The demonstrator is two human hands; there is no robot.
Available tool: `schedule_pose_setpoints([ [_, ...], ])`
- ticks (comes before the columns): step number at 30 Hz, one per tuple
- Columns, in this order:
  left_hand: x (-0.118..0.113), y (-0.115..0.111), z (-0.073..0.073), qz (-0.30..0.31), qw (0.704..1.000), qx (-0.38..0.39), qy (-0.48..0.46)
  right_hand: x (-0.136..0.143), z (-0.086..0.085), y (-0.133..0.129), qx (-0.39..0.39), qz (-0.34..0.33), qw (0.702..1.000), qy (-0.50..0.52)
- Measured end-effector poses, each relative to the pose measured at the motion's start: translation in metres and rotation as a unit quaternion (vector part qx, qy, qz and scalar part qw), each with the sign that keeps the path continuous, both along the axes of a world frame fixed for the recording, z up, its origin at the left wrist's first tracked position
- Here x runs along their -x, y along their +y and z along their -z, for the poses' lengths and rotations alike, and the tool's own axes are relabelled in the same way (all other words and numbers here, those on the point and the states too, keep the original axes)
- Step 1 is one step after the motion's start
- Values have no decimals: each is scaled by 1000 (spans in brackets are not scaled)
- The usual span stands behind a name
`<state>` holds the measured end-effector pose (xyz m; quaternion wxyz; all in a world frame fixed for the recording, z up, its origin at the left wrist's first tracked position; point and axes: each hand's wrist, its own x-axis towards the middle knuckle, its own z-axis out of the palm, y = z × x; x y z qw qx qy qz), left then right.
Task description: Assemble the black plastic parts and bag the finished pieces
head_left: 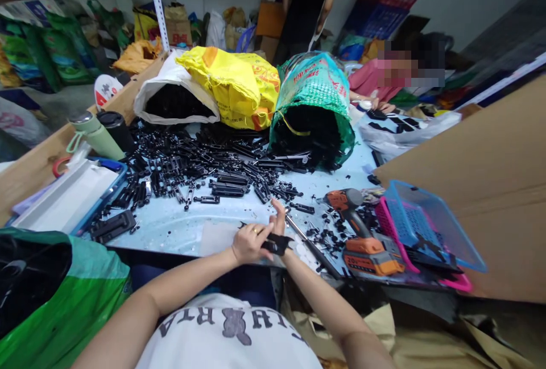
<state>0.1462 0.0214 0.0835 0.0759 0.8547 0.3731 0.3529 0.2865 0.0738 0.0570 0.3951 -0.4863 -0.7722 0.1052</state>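
In front of my body, over the near table edge, my two hands meet around a small black plastic part [276, 244]. My left hand [251, 242] is closed, its fingers gripping the part's left end; a ring shows on one finger. My right hand [279, 222] is closed on the same part from the right, with fingers pointing up and partly overlapped by the left fingertips. A long metal-shafted tool with a dark handle [318, 252] lies just right of my hands. Beyond them spreads a pile of black plastic parts [187, 158] on the light blue tabletop [170, 238].
An orange power drill [362, 238] stands at the right, beside small black pieces and pink and blue baskets [430, 221]. White, yellow [239, 85] and green sacks [315, 85] line the back. Bottles [96, 133] and a blue tray [102, 198] are left. Two other people are beyond.
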Motion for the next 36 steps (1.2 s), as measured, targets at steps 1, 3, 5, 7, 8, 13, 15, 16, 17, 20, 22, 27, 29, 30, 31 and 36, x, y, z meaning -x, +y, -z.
schedule_pose_setpoints([
  [1, 4, 14, 9, -7, 998, 9, 68, -13, -3, 19, -15, 57, 998, 24],
  [3, 18, 43, 21, -30, 985, 29, 167, -32, -14, 59, -46, 145, 987, 59],
  [5, 35, 69, 26, -66, 973, 38, 217, -36, -28, 101, -49, 135, 989, 28],
  [7, 53, 88, 24, -97, 966, 40, 238, -23, -40, 143, -22, 72, 996, -58],
  [8, 61, 94, 23, -110, 964, 39, 237, -11, -45, 163, 0, 52, 992, -114],
  [13, 99, 97, 15, -171, 975, 18, 143, 61, -55, 243, 106, 64, 943, -310],
  [15, 119, 95, 13, -236, 965, 46, 109, 79, -55, 261, 126, 70, 938, -316],
  [16, 132, 95, 12, -273, 954, 71, 103, 84, -55, 266, 134, 70, 935, -321],
  [17, 144, 95, 10, -303, 942, 99, 106, 88, -57, 270, 139, 68, 932, -327],
  [20, 174, 103, 8, -298, 925, 167, 167, 90, -71, 269, 132, 52, 929, -343],
  [22, 183, 111, 9, -237, 929, 183, 218, 88, -87, 256, 113, 44, 928, -352],
  [27, 178, 124, 11, -173, 932, 152, 281, 70, -120, 173, 70, -73, 942, -321],
  [29, 180, 123, 10, -174, 928, 142, 296, 57, -118, 128, 82, -118, 948, -283],
  [30, 183, 121, 10, -177, 926, 138, 303, 50, -114, 106, 94, -140, 947, -273],
  [31, 186, 118, 9, -185, 922, 136, 311, 43, -109, 86, 108, -162, 944, -267],
  [36, 202, 100, 0, -281, 890, 142, 331, 16, -72, 19, 184, -179, 924, -282],
])
